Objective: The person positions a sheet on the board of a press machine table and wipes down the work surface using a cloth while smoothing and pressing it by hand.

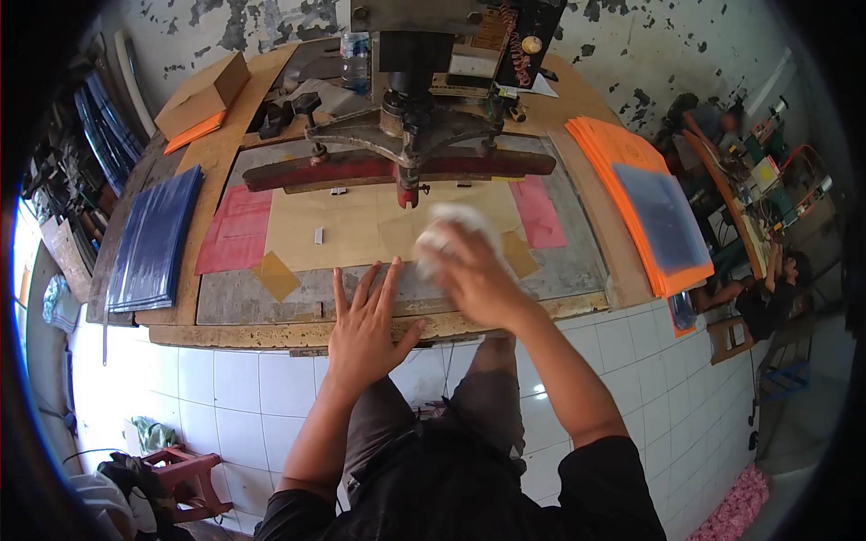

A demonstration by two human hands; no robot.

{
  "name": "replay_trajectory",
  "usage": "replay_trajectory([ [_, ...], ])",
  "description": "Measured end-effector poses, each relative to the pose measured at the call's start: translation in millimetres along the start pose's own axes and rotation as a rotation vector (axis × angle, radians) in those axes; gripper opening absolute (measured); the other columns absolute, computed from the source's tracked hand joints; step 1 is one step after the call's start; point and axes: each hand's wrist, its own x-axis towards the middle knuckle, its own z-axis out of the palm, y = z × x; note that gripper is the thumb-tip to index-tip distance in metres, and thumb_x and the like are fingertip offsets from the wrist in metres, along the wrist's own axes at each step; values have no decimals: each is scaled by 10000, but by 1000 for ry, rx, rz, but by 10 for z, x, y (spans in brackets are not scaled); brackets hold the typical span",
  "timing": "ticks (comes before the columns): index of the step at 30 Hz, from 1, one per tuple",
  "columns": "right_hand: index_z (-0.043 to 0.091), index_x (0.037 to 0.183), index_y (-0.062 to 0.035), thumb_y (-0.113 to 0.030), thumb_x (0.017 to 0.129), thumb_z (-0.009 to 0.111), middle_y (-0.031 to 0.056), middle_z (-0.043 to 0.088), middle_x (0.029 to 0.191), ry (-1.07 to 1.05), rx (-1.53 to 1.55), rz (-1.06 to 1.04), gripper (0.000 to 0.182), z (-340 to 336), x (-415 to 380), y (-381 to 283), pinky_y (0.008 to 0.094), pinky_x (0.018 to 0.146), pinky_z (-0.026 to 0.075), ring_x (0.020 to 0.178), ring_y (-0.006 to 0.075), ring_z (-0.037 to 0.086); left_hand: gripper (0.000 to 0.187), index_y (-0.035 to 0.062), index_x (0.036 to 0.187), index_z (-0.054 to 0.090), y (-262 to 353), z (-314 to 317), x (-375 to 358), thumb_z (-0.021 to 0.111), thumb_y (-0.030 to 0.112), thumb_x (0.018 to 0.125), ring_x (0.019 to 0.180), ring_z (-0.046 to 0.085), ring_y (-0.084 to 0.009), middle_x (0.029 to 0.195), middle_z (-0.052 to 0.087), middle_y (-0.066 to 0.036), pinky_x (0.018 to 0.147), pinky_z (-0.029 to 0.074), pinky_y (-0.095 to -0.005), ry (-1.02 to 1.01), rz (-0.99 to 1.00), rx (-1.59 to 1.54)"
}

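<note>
My right hand is closed round a white cloth, which is blurred and lies against the right part of a tan sheet. My left hand rests with its fingers spread near the front edge of the grey metal plate, its fingertips by the sheet's lower edge. Pink pieces flank the sheet on both sides. A small light-coloured piece lies on its left part. Over the sheet's back edge hangs the press head with a red bar.
Blue plastic sheets are stacked at the left, orange sheets at the right. A cardboard box and a water bottle stand at the back. Other people sit at the far right beside another machine. A red stool is at lower left.
</note>
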Motion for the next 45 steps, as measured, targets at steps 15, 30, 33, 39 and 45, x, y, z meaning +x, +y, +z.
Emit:
replay_trajectory([
  [15,736,1515,-246,-133,977,791,126,512,1730,13,121,56,552,-295,-926,-602,649,1285,359,1624,432,433,795,43,1657,518,1,-28,0,741,440,1005,1629,423,-365,1660,582,-97,1376,78,-751,14,31,9],
  [30,665,1591,-184,-350,1076,723,160,434,1778,147,-164,442,544,-404,-1200,-363,647,1323,290,1647,457,375,713,21,1593,586,8,40,36,721,430,1025,1686,323,-381,1732,509,-121,1371,34,-756,42,-60,36],
  [33,653,1599,-179,-359,1084,715,175,450,1760,122,-167,424,550,-444,-1022,-264,643,1305,327,1633,459,396,719,22,1598,585,-5,13,56,732,428,1024,1693,311,-389,1748,492,-138,1371,34,-755,46,-37,21],
  [39,645,1602,-174,-376,1089,713,190,453,1752,115,-183,392,556,-407,-768,-3,622,1305,350,1617,462,415,653,66,1546,667,-68,-153,90,772,422,1009,1683,354,-371,1732,541,-101,1391,10,-714,-47,65,-92],
  [45,636,1611,-191,-371,1086,725,181,450,1753,129,-189,404,561,-355,-587,187,616,1328,330,1625,465,401,643,94,1555,677,-93,-92,188,763,427,1012,1660,398,-366,1698,590,-59,1386,6,-726,-67,55,-78],
])
